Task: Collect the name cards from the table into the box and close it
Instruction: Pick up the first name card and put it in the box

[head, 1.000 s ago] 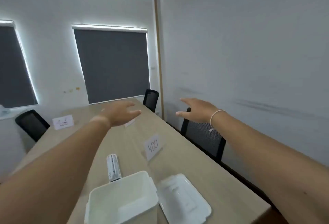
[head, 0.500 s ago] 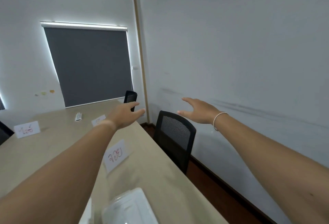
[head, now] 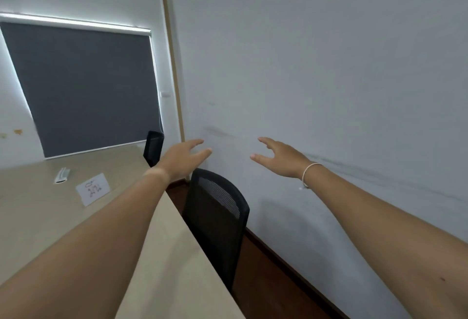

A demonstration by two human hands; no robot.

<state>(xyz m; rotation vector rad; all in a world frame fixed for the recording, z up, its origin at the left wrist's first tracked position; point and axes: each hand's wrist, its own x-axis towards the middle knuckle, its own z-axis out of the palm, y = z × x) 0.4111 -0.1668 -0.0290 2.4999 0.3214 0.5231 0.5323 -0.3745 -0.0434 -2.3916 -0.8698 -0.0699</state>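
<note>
One white name card point(head: 93, 188) with handwriting stands on the long beige table point(head: 38, 217) at the left. My left hand point(head: 183, 158) is stretched out in the air past the table's right edge, fingers apart, holding nothing. My right hand point(head: 279, 158), with a white bracelet on the wrist, hovers empty and open in front of the wall. Both hands are well to the right of the card. The box and its lid are out of view.
A black mesh chair point(head: 215, 217) is pushed against the table's right side, and a second chair point(head: 153, 147) stands farther back. A small white remote-like object point(head: 62, 175) lies behind the card. A grey wall runs close on the right; dark floor lies between.
The view has swung right and forward along the table. The box, lid and nearest card have left the frame. Both hands stay outstretched and empty.
</note>
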